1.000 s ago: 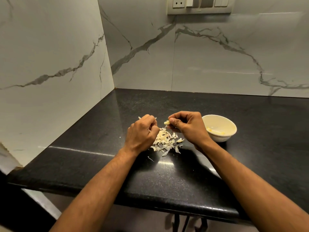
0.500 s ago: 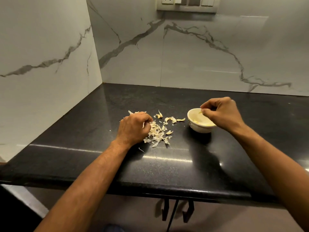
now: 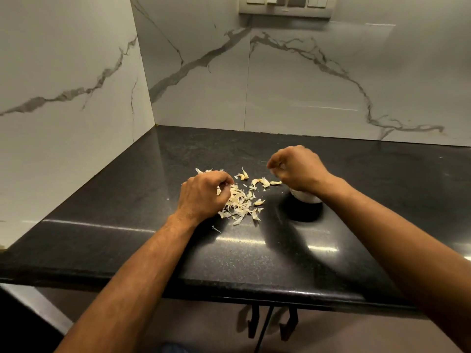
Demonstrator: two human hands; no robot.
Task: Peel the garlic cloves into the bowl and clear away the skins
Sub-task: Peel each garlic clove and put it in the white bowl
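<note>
Whereas half second earlier right hand [image 3: 299, 170] hovered over bowl rim at centre right, it had swung left, now covering most of white bowl [image 3: 305, 198]; fingers curled, whether holding anything cannot tell. Left hand [image 3: 204, 194] stayed at frame centre, fingers curled into skin pile [image 3: 240, 203]. Farther back, unpeeled cloves [image 3: 260, 182] lay unmoved on black counter [image 3: 127, 200].

I am standing in a home kitchen: a polished black speckled stone countertop [image 3: 254, 256] fits into a corner of white marble-look wall tiles with grey veins [image 3: 293, 80], and a grey wall plate of sockets and switches [image 3: 285, 5] sits high on the back wall.
</note>
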